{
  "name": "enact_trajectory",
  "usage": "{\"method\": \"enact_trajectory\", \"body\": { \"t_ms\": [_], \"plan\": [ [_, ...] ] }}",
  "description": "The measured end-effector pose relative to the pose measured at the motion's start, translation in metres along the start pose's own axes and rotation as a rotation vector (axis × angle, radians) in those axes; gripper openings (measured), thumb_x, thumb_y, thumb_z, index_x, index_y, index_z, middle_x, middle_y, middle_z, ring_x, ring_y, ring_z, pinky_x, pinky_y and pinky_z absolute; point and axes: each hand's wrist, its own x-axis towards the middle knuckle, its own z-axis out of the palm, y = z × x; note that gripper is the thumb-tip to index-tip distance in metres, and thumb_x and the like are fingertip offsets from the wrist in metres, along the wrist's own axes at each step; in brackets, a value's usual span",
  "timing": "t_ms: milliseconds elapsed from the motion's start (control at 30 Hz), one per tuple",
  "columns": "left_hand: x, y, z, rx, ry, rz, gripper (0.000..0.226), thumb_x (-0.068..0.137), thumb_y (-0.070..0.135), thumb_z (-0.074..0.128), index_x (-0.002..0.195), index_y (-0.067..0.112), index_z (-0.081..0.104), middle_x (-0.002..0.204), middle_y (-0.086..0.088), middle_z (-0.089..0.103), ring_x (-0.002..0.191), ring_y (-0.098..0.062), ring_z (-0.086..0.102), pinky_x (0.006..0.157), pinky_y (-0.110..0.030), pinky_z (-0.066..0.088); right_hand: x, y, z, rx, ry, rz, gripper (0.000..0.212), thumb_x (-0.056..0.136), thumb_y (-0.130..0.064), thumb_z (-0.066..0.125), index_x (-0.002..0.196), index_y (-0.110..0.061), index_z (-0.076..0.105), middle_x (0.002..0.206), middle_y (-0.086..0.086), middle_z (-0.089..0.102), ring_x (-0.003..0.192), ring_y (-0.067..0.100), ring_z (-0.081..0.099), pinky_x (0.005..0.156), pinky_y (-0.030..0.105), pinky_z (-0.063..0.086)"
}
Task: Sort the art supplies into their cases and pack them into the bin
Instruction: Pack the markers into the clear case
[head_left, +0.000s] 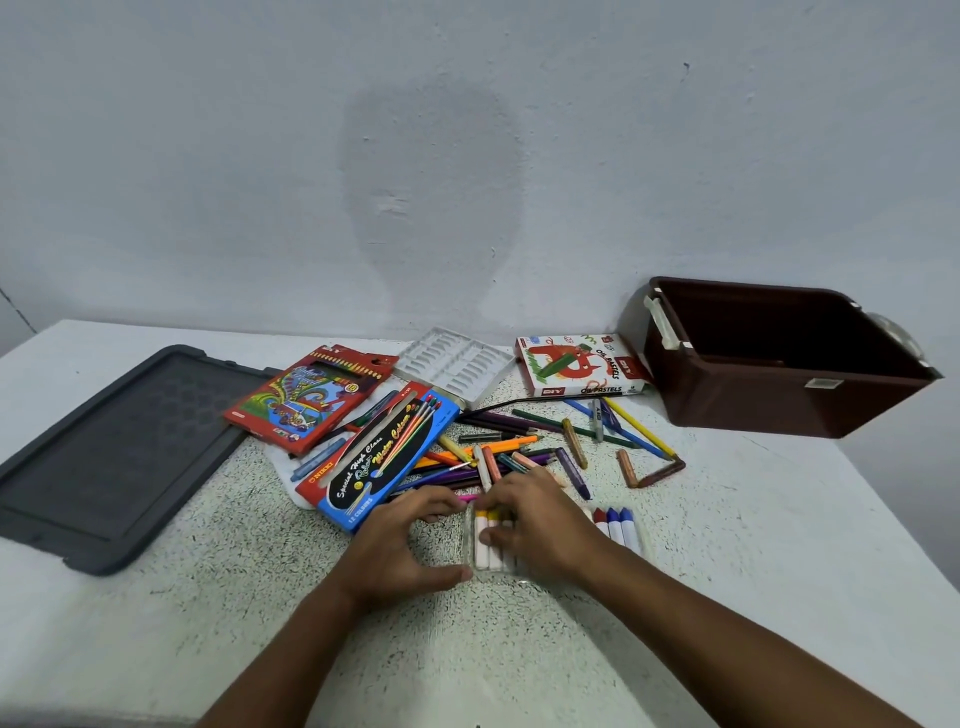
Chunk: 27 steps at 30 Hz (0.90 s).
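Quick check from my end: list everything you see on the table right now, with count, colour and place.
bin: one, dark brown, far right, open, nothing visible inside
bin lid: one, dark grey, flat at left
pencil box: one, red, centre left
watercolour pen box: one, blue and red, centre, beside the left hand
plastic tray: one, white, at the back, its slots bare
oil pastels box: one, white and red, left of the bin
loose pencils and pastels: many, mixed colours, scattered in the centre
clear case: one, transparent, near centre, holding white-bodied markers with coloured tips
table: one, white speckled
left hand: steadies the case's left edge
right hand: fingers on markers in the case
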Motion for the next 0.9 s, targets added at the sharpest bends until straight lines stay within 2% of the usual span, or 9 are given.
{"method": "enact_trajectory", "body": {
  "t_ms": [133, 333, 467, 533, 600, 700, 767, 833, 900],
  "plan": [
    [-0.001, 0.001, 0.0, 0.005, 0.006, 0.006, 0.069, 0.059, 0.044, 0.088, 0.118, 0.035, 0.055, 0.118, 0.022, 0.062, 0.112, 0.007, 0.055, 0.093, -0.013, 0.047, -0.002, 0.001, 0.004, -0.017, 0.042, -0.004, 0.036, 0.088, -0.031, 0.066, 0.123, -0.024, 0.064, 0.124, -0.011, 0.059, 0.115, 0.014, 0.037, 0.095, 0.037, 0.039],
    [-0.002, -0.002, 0.001, -0.005, 0.003, 0.028, 0.067, 0.06, 0.04, 0.089, 0.119, 0.03, 0.057, 0.119, 0.019, 0.062, 0.113, 0.003, 0.057, 0.095, -0.017, 0.047, -0.015, 0.013, -0.011, -0.011, 0.046, -0.025, 0.05, 0.09, -0.041, 0.061, 0.138, -0.031, 0.049, 0.135, -0.008, 0.049, 0.125, 0.011, 0.032, 0.107, 0.039, 0.034],
    [-0.003, -0.003, 0.001, -0.006, 0.005, 0.038, 0.067, 0.061, 0.042, 0.088, 0.119, 0.029, 0.058, 0.119, 0.019, 0.062, 0.114, 0.002, 0.057, 0.095, -0.017, 0.047, -0.031, 0.042, -0.04, -0.238, -0.077, 0.022, 0.078, 0.079, -0.06, 0.065, 0.146, -0.037, 0.032, 0.146, -0.009, 0.036, 0.133, 0.013, 0.026, 0.115, 0.042, 0.023],
    [-0.003, -0.003, 0.001, -0.009, 0.003, 0.044, 0.065, 0.062, 0.043, 0.086, 0.119, 0.029, 0.058, 0.119, 0.018, 0.062, 0.113, 0.001, 0.057, 0.095, -0.017, 0.047, -0.041, 0.057, -0.05, -0.338, -0.161, 0.057, 0.092, 0.072, -0.067, 0.067, 0.148, -0.039, 0.024, 0.15, -0.008, 0.03, 0.138, 0.016, 0.02, 0.114, 0.043, 0.016],
    [-0.004, -0.004, 0.001, 0.012, 0.019, 0.06, 0.058, 0.068, 0.046, 0.08, 0.118, 0.027, 0.06, 0.117, 0.016, 0.063, 0.111, 0.0, 0.058, 0.092, -0.017, 0.048, -0.046, 0.068, -0.052, -0.4, -0.209, 0.051, 0.096, 0.07, -0.071, 0.066, 0.149, -0.037, 0.023, 0.15, -0.007, 0.029, 0.137, 0.017, 0.019, 0.113, 0.042, 0.018],
    [-0.006, -0.004, 0.005, 0.154, 0.166, 0.173, 0.04, 0.077, 0.042, 0.067, 0.108, 0.017, 0.066, 0.103, 0.009, 0.067, 0.097, -0.001, 0.06, 0.082, -0.022, 0.053, -0.046, 0.075, -0.05, -0.429, -0.225, 0.024, 0.099, 0.07, -0.073, 0.065, 0.15, -0.034, 0.022, 0.147, -0.006, 0.032, 0.133, 0.016, 0.022, 0.111, 0.04, 0.022],
    [-0.007, -0.004, 0.007, 0.342, 0.313, 0.29, 0.028, 0.079, 0.034, 0.062, 0.097, 0.012, 0.068, 0.093, 0.005, 0.066, 0.091, -0.005, 0.058, 0.078, -0.025, 0.051, -0.044, 0.074, -0.051, -0.429, -0.24, 0.019, 0.101, 0.069, -0.072, 0.065, 0.151, -0.032, 0.021, 0.145, -0.005, 0.032, 0.133, 0.017, 0.023, 0.111, 0.041, 0.023],
    [-0.005, -0.005, 0.005, 0.54, 0.424, 0.364, 0.023, 0.079, 0.029, 0.06, 0.09, 0.011, 0.07, 0.092, 0.001, 0.067, 0.092, -0.015, 0.057, 0.081, -0.031, 0.047, -0.042, 0.075, -0.052, -0.404, -0.252, 0.01, 0.099, 0.07, -0.07, 0.067, 0.149, -0.031, 0.024, 0.14, -0.004, 0.034, 0.128, 0.016, 0.026, 0.108, 0.038, 0.026],
    [-0.001, -0.006, -0.005, 0.667, 0.482, 0.316, 0.029, 0.078, 0.03, 0.058, 0.094, 0.009, 0.07, 0.099, -0.005, 0.065, 0.099, -0.024, 0.056, 0.085, -0.04, 0.045, -0.04, 0.077, -0.053, -0.356, -0.264, 0.0, 0.096, 0.07, -0.068, 0.069, 0.148, -0.029, 0.028, 0.133, -0.004, 0.036, 0.12, 0.014, 0.029, 0.102, 0.033, 0.031]
  ]
}}
